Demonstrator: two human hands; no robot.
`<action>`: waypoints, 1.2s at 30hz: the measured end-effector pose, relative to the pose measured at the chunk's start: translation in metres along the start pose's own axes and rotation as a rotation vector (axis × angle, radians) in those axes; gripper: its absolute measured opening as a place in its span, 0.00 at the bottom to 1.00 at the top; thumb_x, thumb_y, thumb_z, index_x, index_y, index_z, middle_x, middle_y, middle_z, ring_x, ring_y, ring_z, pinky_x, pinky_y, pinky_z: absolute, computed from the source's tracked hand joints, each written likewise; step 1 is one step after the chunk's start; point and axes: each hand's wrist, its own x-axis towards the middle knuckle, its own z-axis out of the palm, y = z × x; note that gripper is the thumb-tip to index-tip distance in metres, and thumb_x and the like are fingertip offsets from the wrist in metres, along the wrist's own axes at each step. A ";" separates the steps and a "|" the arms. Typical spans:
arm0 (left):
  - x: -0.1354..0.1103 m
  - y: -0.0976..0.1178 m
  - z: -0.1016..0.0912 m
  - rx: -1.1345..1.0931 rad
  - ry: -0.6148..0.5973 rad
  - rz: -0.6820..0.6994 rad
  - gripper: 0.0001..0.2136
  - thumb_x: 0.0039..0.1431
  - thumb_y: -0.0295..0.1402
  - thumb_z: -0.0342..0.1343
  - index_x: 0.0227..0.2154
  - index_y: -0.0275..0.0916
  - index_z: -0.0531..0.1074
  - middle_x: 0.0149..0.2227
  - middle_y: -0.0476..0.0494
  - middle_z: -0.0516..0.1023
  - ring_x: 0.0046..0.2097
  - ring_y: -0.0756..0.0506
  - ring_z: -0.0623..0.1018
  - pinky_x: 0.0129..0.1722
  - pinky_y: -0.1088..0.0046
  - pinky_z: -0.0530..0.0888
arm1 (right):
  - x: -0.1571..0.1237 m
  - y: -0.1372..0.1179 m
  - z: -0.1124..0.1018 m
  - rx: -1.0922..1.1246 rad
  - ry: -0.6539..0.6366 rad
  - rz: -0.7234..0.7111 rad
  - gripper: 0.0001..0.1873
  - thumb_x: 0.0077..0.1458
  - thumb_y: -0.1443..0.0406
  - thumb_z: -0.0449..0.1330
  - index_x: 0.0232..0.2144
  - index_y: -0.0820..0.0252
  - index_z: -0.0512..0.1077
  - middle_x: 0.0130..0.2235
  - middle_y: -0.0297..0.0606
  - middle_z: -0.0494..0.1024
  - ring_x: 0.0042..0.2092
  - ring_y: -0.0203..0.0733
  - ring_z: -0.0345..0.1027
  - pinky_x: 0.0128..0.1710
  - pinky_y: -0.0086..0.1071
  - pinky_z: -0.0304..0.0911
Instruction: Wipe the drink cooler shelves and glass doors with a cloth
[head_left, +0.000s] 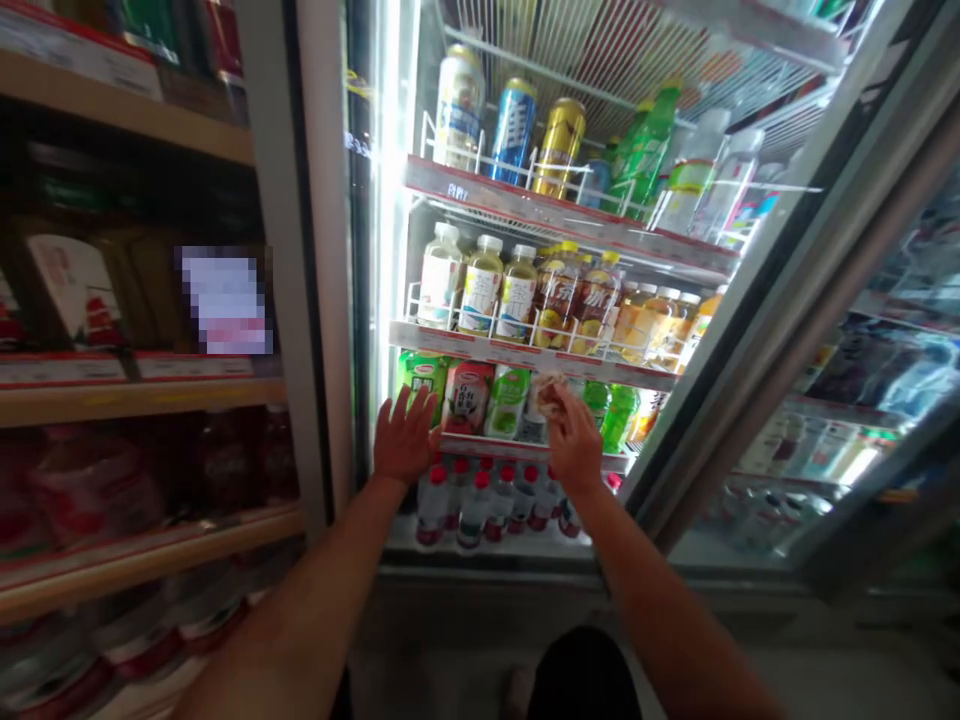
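Observation:
Both my arms reach into an open drinks fridge. My left hand (405, 435) is spread open, fingers apart, against the front of the third shelf (480, 446), beside a green bottle (420, 385) and a red-labelled bottle (465, 397). My right hand (574, 435) is closed around a crumpled pale cloth (547, 390), held at the same shelf in front of a green-labelled bottle (508, 400). Below my hands stand several clear water bottles (476, 505) with red caps.
Upper fridge shelves hold cans (514, 130), green bottles (645, 150) and yellow tea bottles (480, 285). The glass fridge door (825, 300) stands open on the right. Wooden shop shelves (142, 400) with goods fill the left. My dark-clothed knee (581, 675) shows at the bottom.

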 end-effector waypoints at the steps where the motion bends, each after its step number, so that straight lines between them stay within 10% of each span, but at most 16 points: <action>1: 0.000 0.000 0.000 -0.003 -0.001 -0.002 0.30 0.67 0.35 0.51 0.70 0.43 0.52 0.68 0.39 0.62 0.72 0.38 0.52 0.71 0.53 0.46 | 0.002 -0.003 0.003 0.004 0.025 0.019 0.29 0.60 0.75 0.53 0.61 0.54 0.68 0.55 0.46 0.76 0.57 0.46 0.70 0.57 0.44 0.72; 9: 0.005 0.003 -0.005 0.009 0.088 0.071 0.32 0.67 0.33 0.52 0.71 0.39 0.50 0.67 0.38 0.64 0.73 0.41 0.47 0.72 0.56 0.46 | -0.015 -0.035 0.041 0.113 -0.173 -0.110 0.21 0.62 0.75 0.54 0.54 0.56 0.75 0.47 0.44 0.80 0.50 0.45 0.74 0.52 0.42 0.73; 15: 0.006 0.004 -0.009 0.063 0.079 0.087 0.32 0.68 0.33 0.51 0.71 0.37 0.47 0.65 0.36 0.66 0.73 0.41 0.44 0.72 0.55 0.46 | 0.008 -0.059 0.065 0.124 -0.079 -0.103 0.23 0.64 0.73 0.53 0.59 0.57 0.71 0.51 0.46 0.78 0.53 0.47 0.70 0.56 0.44 0.68; 25: -0.001 -0.002 0.000 0.011 0.089 0.081 0.31 0.67 0.33 0.52 0.71 0.39 0.50 0.65 0.36 0.67 0.73 0.40 0.48 0.71 0.53 0.47 | 0.049 -0.103 0.104 0.121 -0.280 -0.139 0.21 0.65 0.69 0.54 0.59 0.61 0.70 0.57 0.43 0.75 0.58 0.46 0.65 0.63 0.39 0.60; 36: 0.002 -0.003 -0.002 0.036 0.109 0.099 0.35 0.65 0.30 0.55 0.71 0.41 0.48 0.64 0.35 0.68 0.73 0.40 0.46 0.71 0.52 0.50 | 0.109 -0.118 0.104 -0.051 -0.543 -0.471 0.20 0.67 0.68 0.53 0.59 0.56 0.70 0.57 0.36 0.76 0.56 0.45 0.65 0.61 0.41 0.61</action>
